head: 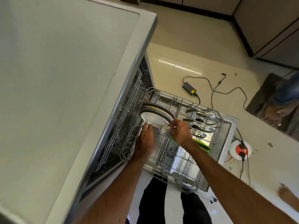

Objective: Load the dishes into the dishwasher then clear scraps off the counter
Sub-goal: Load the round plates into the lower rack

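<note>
The dishwasher's lower rack [163, 159] is pulled out over the open door [229, 126]. A white plate [153, 119] stands on edge at the rack's back left, in front of a couple of dark-rimmed plates [159, 109]. My left hand [144, 139] touches the white plate's lower left rim. My right hand [179, 131] pinches its right rim. Steel lids [202, 118] stand in the rack's right side, and a green plate [203, 145] shows under my right wrist.
The grey counter [64, 78] fills the left, right over the dishwasher. A black power adapter [189, 88] and cables lie on the floor, with a white and red extension reel [241, 149] beside the door. Other persons' feet [273, 116] are at the right.
</note>
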A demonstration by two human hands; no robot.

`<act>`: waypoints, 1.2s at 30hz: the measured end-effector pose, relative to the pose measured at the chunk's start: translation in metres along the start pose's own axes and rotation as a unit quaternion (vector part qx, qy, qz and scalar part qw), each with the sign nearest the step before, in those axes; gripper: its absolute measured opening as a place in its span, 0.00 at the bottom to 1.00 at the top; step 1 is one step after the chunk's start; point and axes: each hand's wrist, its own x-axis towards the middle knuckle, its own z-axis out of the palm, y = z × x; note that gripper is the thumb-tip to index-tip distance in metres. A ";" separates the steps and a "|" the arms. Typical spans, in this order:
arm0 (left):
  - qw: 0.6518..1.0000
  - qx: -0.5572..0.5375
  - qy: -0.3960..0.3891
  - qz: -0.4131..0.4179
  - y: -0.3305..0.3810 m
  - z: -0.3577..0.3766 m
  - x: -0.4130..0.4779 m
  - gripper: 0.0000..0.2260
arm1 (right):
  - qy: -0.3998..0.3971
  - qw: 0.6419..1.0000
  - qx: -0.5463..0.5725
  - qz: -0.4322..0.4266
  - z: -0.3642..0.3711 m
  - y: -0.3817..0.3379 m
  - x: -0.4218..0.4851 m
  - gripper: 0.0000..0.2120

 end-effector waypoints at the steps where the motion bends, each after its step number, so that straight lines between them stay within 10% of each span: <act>1: 1.000 -0.016 -0.012 -0.003 0.002 -0.009 -0.018 0.29 | -0.017 1.000 0.007 0.007 -0.004 -0.004 -0.013 0.09; 14: 0.961 -0.207 0.152 -0.103 -0.013 -0.070 -0.334 0.14 | -0.278 0.941 -0.132 -0.140 -0.084 -0.163 -0.248 0.11; 36: 0.646 -0.377 0.486 -0.453 -0.137 0.035 -0.788 0.14 | -0.556 0.729 -0.190 -0.352 0.153 -0.317 -0.658 0.09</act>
